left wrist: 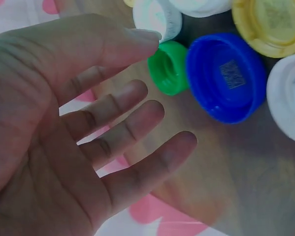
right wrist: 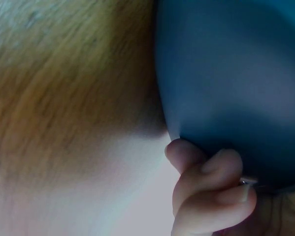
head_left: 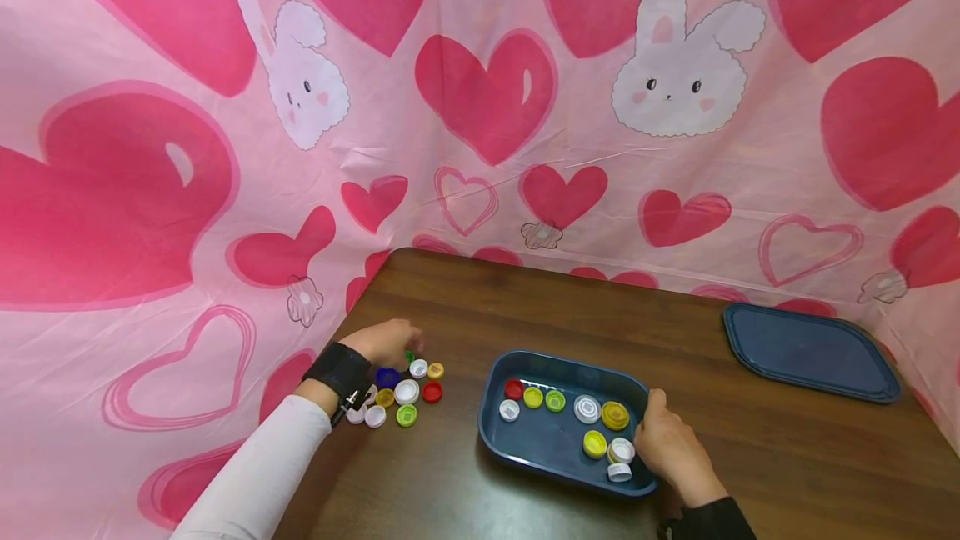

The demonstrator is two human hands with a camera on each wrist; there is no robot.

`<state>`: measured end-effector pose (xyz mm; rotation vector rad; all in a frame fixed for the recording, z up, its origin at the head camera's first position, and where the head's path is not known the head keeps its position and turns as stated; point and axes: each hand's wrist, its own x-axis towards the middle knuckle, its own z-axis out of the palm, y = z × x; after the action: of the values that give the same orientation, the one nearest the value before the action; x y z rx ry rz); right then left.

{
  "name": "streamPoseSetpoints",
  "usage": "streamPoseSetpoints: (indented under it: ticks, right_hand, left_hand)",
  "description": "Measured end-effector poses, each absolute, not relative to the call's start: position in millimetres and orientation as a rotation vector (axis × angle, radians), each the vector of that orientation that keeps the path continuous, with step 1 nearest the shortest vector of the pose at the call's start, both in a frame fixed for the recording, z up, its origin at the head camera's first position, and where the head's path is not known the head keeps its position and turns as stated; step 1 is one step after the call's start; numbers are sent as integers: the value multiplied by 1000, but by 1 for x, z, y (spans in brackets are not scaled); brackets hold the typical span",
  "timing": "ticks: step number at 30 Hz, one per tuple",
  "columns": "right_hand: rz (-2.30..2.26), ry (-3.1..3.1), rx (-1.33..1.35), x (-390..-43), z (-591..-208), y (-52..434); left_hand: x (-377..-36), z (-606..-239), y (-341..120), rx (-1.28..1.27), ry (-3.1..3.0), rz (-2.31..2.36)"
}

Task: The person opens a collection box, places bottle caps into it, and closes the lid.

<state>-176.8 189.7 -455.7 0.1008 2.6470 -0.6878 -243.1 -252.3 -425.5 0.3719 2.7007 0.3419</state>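
A: Behind the brown table [head_left: 570, 307] hangs a pink cloth [head_left: 487, 94] with hearts and rabbits. How do the loose caps [head_left: 407, 392] look?

B: They lie on the table's left part, in many colours. The green cap [left wrist: 169, 69] is small and deep, just beside a wide blue cap [left wrist: 227, 81] with a square code inside.

A: And the hands?

B: The left hand [head_left: 386, 344] has its fingers spread near the green cap; whether its thumb touches anything, I cannot tell. The right hand [head_left: 670, 447] grips the right end of the tray [head_left: 540, 448].

A: What is difficult to see?

B: In the head view, the left hand partly covers the green cap. The right wrist view is blurred.

A: And the materials?

B: Ridged plastic for the blue cap; the tray is dark blue, smooth, with rounded corners; the table shows wood grain.
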Motion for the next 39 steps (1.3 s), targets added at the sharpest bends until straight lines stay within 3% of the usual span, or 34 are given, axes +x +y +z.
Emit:
streamPoseSetpoints:
  ticks: [23, 39]
  right_hand:
    - [-698, 2664, 92, -175, -458, 190]
    - [-708, 2663, 86, -175, -458, 192]
  left_hand:
    - [-244, -441, -249, 289, 2716, 313]
    - [-251, -436, -253, 437, 2810, 316]
